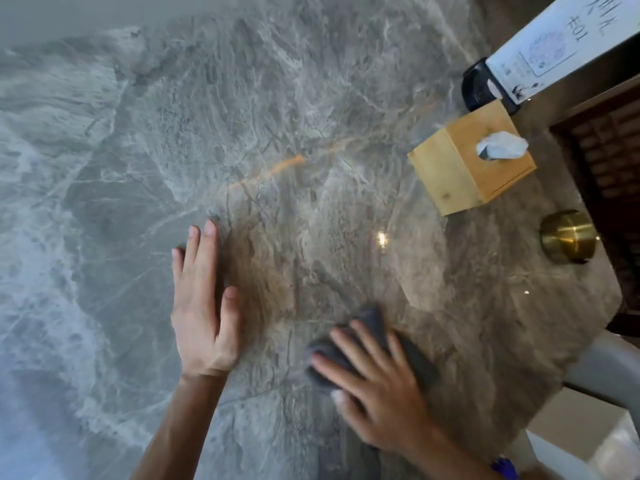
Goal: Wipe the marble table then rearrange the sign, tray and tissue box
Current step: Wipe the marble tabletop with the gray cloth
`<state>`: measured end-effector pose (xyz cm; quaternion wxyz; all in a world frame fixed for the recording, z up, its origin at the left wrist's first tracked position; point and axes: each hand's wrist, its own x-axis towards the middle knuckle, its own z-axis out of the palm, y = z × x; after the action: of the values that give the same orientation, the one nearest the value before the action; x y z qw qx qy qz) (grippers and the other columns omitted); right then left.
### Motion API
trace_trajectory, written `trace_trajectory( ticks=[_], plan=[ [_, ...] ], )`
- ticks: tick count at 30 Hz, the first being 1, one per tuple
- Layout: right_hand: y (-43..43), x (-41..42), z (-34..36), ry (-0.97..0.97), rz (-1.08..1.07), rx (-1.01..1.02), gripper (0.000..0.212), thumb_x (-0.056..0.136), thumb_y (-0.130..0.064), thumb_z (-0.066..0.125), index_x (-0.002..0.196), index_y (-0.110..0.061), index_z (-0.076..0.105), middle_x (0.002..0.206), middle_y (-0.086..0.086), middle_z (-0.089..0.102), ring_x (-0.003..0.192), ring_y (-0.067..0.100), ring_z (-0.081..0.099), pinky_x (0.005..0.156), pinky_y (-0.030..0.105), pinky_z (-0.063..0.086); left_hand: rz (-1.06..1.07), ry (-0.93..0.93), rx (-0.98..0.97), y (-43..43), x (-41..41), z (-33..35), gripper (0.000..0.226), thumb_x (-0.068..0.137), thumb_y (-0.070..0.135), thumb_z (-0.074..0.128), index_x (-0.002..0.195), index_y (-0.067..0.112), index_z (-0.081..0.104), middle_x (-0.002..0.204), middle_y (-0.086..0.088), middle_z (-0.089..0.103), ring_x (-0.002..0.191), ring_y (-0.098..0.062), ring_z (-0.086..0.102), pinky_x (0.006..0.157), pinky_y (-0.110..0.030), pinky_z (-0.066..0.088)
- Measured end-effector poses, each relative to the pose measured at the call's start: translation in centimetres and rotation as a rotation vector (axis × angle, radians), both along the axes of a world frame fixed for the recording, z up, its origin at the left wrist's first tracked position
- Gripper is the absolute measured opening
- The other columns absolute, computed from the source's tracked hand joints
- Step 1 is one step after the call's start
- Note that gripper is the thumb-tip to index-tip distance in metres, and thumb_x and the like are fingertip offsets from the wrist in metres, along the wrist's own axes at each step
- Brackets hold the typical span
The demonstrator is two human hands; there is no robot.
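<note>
Pressing one dark grey cloth (pixel 374 344) flat on the marble bench (pixel 242 116), the right hand (pixel 381 386) lay spread over it, fingers splayed. The left hand (pixel 204 306) rested open and flat on the stone beside it, holding nothing. One wooden tissue box (pixel 464 168) with a tissue poking out stood far right; one white sign (pixel 561 43) behind it ran off the frame, its print too blurred to read. One black object (pixel 479 86) was partly hidden behind the sign. One brass fitting (pixel 568 237) sat near the edge.
</note>
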<state>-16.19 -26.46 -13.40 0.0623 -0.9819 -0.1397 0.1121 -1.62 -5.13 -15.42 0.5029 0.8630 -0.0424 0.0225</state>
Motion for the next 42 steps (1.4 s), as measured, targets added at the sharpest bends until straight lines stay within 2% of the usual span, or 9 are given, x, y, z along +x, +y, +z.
trace_trajectory(
  ticks=[4, 7, 10, 16, 22, 28, 31, 35, 42],
  plan=[
    [-3.8, 7.0, -1.2, -0.025, -0.457, -0.087, 0.052, 0.100, -0.050, 0.023, 0.152, -0.048, 0.020, 0.165, -0.009, 0.016, 0.153, 0.017, 0.012, 0.116, 0.059, 0.025, -0.018, -0.021, 0.028, 0.1, 0.1, 0.1, 0.062, 0.094, 0.024, 0.031, 0.149, -0.005, 0.030, 0.159, -0.010, 0.032, 0.152, -0.026, 0.021, 0.124, -0.056, 0.011],
    [-2.1, 18.4, -2.2, -0.130, -0.573, -0.094, 0.054, 0.100, -0.051, 0.025, 0.153, -0.045, 0.020, 0.165, -0.006, 0.018, 0.153, 0.020, 0.012, 0.118, 0.057, 0.022, -0.030, -0.018, 0.026, 0.1, 0.2, 0.2, 0.061, 0.094, 0.024, 0.031, 0.149, -0.003, 0.032, 0.159, -0.008, 0.033, 0.152, -0.025, 0.022, 0.125, -0.053, 0.010],
    [2.8, 23.0, -2.4, -0.184, -0.535, -0.025, 0.056, 0.097, -0.050, 0.034, 0.152, -0.044, 0.026, 0.164, -0.005, 0.023, 0.153, 0.021, 0.016, 0.118, 0.056, 0.021, -0.044, -0.017, 0.063, 0.1, 0.1, 0.3, 0.059, 0.094, 0.024, 0.030, 0.149, 0.002, 0.037, 0.157, -0.008, 0.037, 0.152, -0.023, 0.022, 0.125, -0.053, 0.010],
    [0.0, 6.7, -0.1, -0.018, -0.047, 0.026, 0.050, 0.100, -0.044, 0.038, 0.150, -0.044, 0.031, 0.163, -0.011, 0.022, 0.153, 0.013, 0.013, 0.117, 0.054, 0.025, -0.041, -0.022, 0.238, 0.0, 0.3, -0.2, 0.056, 0.089, 0.020, 0.032, 0.139, 0.009, 0.055, 0.153, -0.005, 0.044, 0.150, -0.024, 0.027, 0.123, -0.055, 0.015],
    [0.4, 19.9, -1.9, -0.097, -0.671, -0.016, 0.054, 0.099, -0.050, 0.026, 0.152, -0.047, 0.018, 0.166, -0.009, 0.016, 0.154, 0.018, 0.008, 0.119, 0.057, 0.017, -0.034, -0.018, 0.359, -0.4, 0.3, -0.3, 0.058, 0.077, 0.021, 0.037, 0.128, 0.012, 0.065, 0.149, 0.001, 0.050, 0.148, -0.024, 0.032, 0.125, -0.051, 0.012],
    [2.3, 7.3, -0.5, -0.029, -0.096, 0.016, 0.053, 0.100, -0.045, 0.037, 0.152, -0.046, 0.025, 0.165, -0.012, 0.015, 0.154, 0.013, 0.006, 0.121, 0.052, 0.017, -0.034, 0.002, 0.426, -0.6, 0.3, -0.4, 0.062, 0.075, 0.020, 0.040, 0.132, 0.016, 0.063, 0.150, 0.003, 0.048, 0.149, -0.022, 0.031, 0.124, -0.050, 0.014],
    [-3.3, 5.1, -0.6, 0.004, -0.290, -0.055, 0.052, 0.100, -0.051, 0.031, 0.151, -0.048, 0.024, 0.165, -0.011, 0.017, 0.153, 0.015, 0.011, 0.118, 0.057, 0.021, -0.068, 0.010, 0.485, -0.8, 0.4, -0.3, 0.066, 0.074, 0.022, 0.040, 0.137, 0.017, 0.057, 0.154, 0.003, 0.043, 0.150, -0.022, 0.028, 0.124, -0.052, 0.012],
    [-2.2, 13.7, -1.4, -0.037, -0.667, -0.087, 0.062, 0.096, -0.067, 0.022, 0.153, -0.047, 0.013, 0.166, -0.007, 0.012, 0.154, 0.021, 0.007, 0.119, 0.060, 0.014, -0.063, 0.013, 0.491, -1.0, 0.4, -0.3, 0.065, 0.077, 0.024, 0.039, 0.141, 0.019, 0.054, 0.156, 0.004, 0.040, 0.151, -0.022, 0.025, 0.124, -0.052, 0.009],
    [4.3, 10.5, -1.2, -0.112, -0.198, 0.052, 0.054, 0.098, -0.049, 0.041, 0.151, -0.043, 0.030, 0.163, -0.014, 0.024, 0.153, 0.011, 0.013, 0.121, 0.048, 0.018, -0.024, -0.001, 0.090, -0.1, -0.2, 0.2, 0.061, 0.081, 0.018, 0.036, 0.139, 0.013, 0.054, 0.149, -0.003, 0.050, 0.150, -0.024, 0.028, 0.124, -0.056, 0.007]
  ],
)
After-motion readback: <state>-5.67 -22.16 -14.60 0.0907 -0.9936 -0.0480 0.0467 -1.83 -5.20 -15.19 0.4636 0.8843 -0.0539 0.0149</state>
